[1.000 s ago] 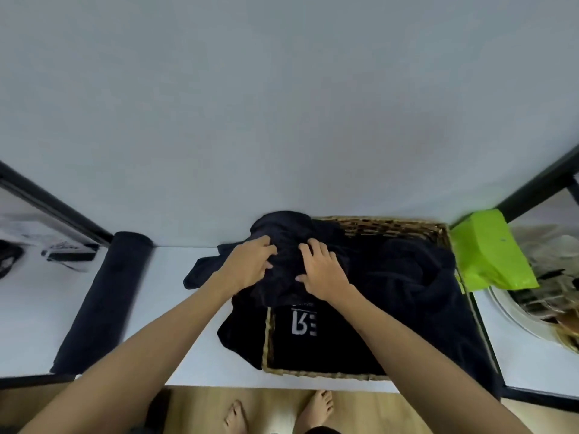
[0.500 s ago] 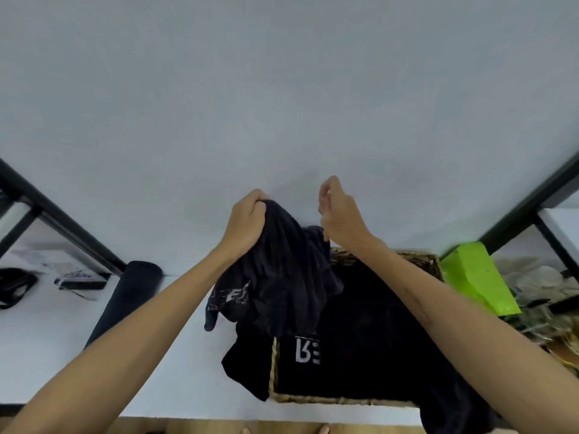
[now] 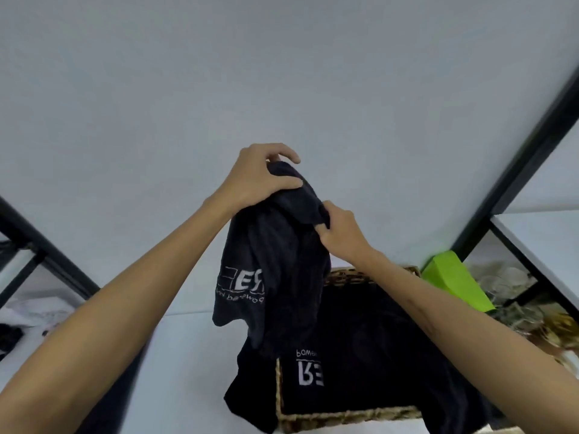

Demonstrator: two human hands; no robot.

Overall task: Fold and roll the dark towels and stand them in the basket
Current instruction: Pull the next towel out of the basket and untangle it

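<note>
While raised above the basket point(image 3: 344, 415):
Dark towel point(image 3: 282, 261): gripped at its top by the left hand point(image 3: 260, 180).
Right hand point(image 3: 341, 230): an edge is pinched.

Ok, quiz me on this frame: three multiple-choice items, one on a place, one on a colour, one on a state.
1. Where is the wicker basket?
A. on the white table, below the hands
B. on the floor
C. on a chair

2. What colour is the box right of the basket?
A. red
B. bright green
C. white

3. What state is the lifted dark towel in?
A. rolled and standing in the basket
B. folded flat
C. hanging unfolded from both hands

Answers:
1 A, its rim sits on the tabletop.
2 B, plainly lime green.
3 C, the left hand and right hand grip its top.
</note>
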